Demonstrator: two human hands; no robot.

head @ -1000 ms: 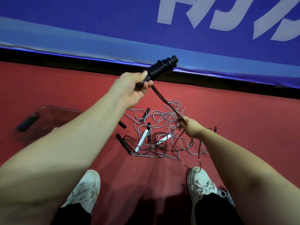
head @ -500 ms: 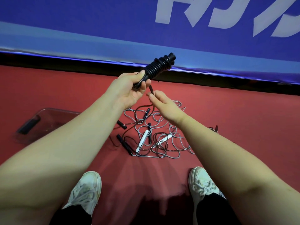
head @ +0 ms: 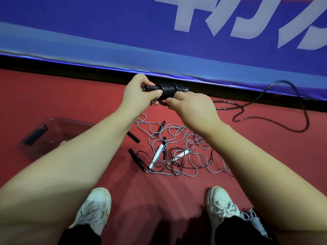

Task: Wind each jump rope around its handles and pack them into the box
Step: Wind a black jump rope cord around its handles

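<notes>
Gripping the handle ends of a glossy, tightly coiled black jump rope [head: 169,88], left hand [head: 139,93] clenched, right hand [head: 192,106] pinched its loose cord, held above tangled thin ropes [head: 156,156], clear plastic box [head: 58,119] lay left on red floor.

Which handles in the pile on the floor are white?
The two white handles lying close together; every other loose handle there is black.

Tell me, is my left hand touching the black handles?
Touching. The head view shows the left hand gripping the black handles, fingers curled round their end beside the black rope.
</notes>
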